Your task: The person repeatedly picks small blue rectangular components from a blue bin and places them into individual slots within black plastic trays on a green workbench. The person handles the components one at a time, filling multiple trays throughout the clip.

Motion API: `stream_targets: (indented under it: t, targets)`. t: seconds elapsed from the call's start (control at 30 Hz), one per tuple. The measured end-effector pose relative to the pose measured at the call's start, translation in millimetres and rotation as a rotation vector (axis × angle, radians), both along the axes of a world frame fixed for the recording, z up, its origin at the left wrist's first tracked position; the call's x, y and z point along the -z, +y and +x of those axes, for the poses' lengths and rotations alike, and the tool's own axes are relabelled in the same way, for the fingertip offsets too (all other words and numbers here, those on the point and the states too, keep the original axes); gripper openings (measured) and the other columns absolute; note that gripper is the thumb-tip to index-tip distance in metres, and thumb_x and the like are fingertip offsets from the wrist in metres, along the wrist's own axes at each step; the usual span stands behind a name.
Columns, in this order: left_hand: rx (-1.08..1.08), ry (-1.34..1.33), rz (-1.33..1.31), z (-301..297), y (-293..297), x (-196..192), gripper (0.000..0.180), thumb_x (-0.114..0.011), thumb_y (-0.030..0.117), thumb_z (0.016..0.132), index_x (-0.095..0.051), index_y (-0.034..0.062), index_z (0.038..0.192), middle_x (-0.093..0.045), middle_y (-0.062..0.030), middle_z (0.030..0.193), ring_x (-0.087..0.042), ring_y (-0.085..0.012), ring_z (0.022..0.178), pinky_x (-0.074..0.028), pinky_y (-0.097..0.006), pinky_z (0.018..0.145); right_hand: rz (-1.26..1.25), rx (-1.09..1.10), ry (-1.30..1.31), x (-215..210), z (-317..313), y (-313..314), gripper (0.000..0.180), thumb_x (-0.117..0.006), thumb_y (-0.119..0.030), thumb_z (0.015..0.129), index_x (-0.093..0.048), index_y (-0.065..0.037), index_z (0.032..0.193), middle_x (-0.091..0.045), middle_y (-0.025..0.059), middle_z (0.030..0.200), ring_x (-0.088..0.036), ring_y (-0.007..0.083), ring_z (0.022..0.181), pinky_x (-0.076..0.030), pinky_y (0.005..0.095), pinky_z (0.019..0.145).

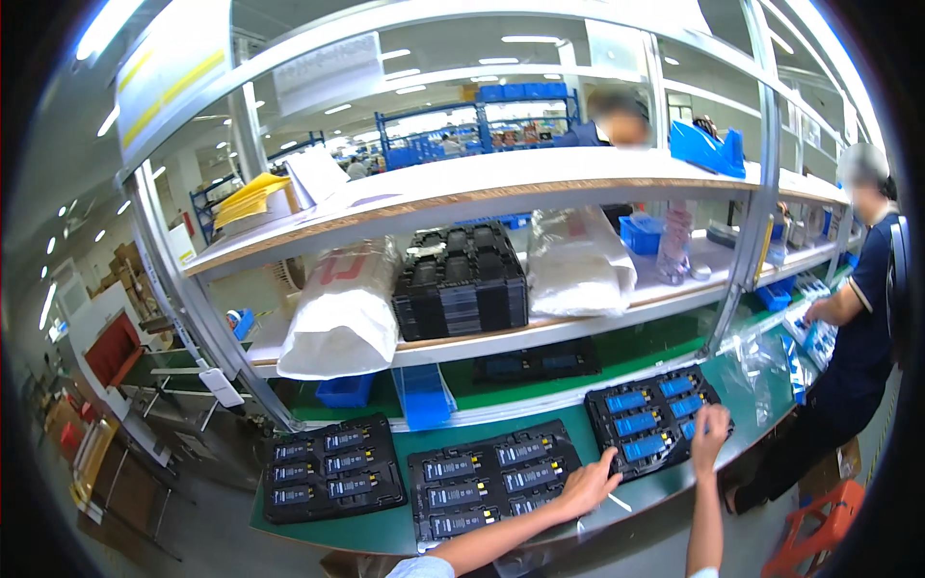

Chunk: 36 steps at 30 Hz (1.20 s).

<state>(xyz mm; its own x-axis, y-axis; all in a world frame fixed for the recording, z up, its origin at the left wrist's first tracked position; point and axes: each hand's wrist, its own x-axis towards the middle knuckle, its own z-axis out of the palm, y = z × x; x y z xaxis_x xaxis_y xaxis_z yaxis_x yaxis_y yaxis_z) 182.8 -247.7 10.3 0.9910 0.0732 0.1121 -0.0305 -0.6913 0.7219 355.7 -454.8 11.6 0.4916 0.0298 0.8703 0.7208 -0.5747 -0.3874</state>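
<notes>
A black moulded tray (628, 470) lies at the right of the bench, holding several flat packs with blue faces, which look like batteries. My left hand (588, 486) is at its near left corner, fingers stretched out and the fingertips by the rim. Over the tray's right side is my right hand (711, 433), its fingers bent together next to a blue-faced pack (686, 405); what they hold, if anything, is hidden. Left of it, a middle tray (568, 445) carries several dark packs, partly behind my left forearm. Another tray (390, 477) of dark packs sits at the far left.
A shelf above the bench bears a stack of black trays (462, 294) between two white bags (342, 313) (578, 270). A blue tape dispenser (708, 149) stands on the top shelf. At the right, a person (862, 289) works beside clear plastic bags (756, 361) and an orange stool (824, 525).
</notes>
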Motion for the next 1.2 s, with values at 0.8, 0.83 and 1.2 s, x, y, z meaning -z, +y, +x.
stream_targets:
  t: [0.8, 0.83, 1.2]
  targets:
    - [-0.458, 0.375, -1.206, -386.8, 111.2, 129.4, 0.017, -0.063, 0.021, 0.090, -0.067, 0.0081, 0.102, -0.062, 0.0029, 0.076, -0.053, -0.0031, 0.063, -0.040, -0.018, 0.052, 0.083, -0.443, 0.493, 42.5, -192.0, 140.6, 0.011, -0.058, -0.006, 0.091, -0.061, 0.003, 0.085, -0.059, 0.0096, 0.075, -0.054, 0.0177, 0.066, -0.042, 0.0316, 0.060]
    - [-0.675, 0.346, -1.265, -407.8, 112.4, 149.7, 0.016, -0.064, 0.022, 0.090, -0.067, 0.0085, 0.098, -0.061, 0.0033, 0.073, -0.051, -0.0031, 0.060, -0.038, -0.018, 0.050, 0.016, -0.328, 0.513, 51.5, -185.0, 134.4, 0.013, -0.056, -0.008, 0.093, -0.061, 0.003, 0.087, -0.057, 0.0099, 0.078, -0.053, 0.0177, 0.069, -0.042, 0.0311, 0.061]
    - [-1.778, -0.263, -2.163, -517.2, 145.7, 350.2, 0.023, -0.043, 0.015, 0.090, -0.062, 0.0025, 0.088, -0.069, -0.0109, 0.088, -0.062, -0.0242, 0.072, -0.051, -0.038, 0.064, -0.002, -0.310, 0.469, 58.1, -182.3, 138.4, 0.024, -0.057, -0.019, 0.097, -0.059, 0.002, 0.083, -0.048, -0.0003, 0.072, -0.038, 0.0081, 0.066, -0.033, 0.0241, 0.058]
